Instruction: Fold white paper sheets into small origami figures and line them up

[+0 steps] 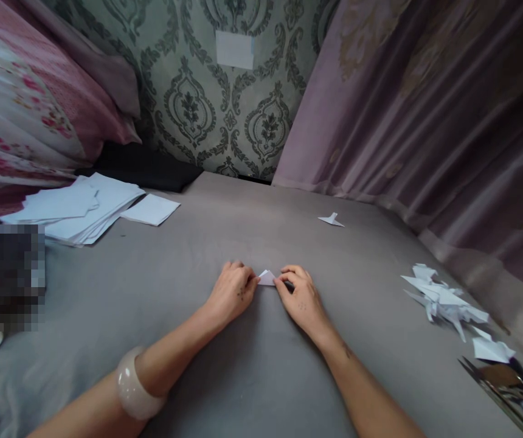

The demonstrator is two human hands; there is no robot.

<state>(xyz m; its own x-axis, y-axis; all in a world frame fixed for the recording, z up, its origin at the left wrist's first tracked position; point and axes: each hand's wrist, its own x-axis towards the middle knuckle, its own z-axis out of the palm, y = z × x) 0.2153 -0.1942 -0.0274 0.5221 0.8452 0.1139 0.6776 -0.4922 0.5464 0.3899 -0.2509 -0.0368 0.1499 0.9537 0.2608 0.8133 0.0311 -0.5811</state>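
Note:
A small folded piece of white paper, roughly triangular with its peak upward, is between my two hands over the grey cloth. My left hand pinches its left corner between thumb and forefinger. The right corner sits in the pinch of my right hand, with its other fingers curled. A pale bangle circles my left forearm.
Stacked white sheets and a smaller paper pad lie at the back left. One folded paper figure rests at the back right. Several more folded figures pile up at right, near scissors. Curtains hang behind.

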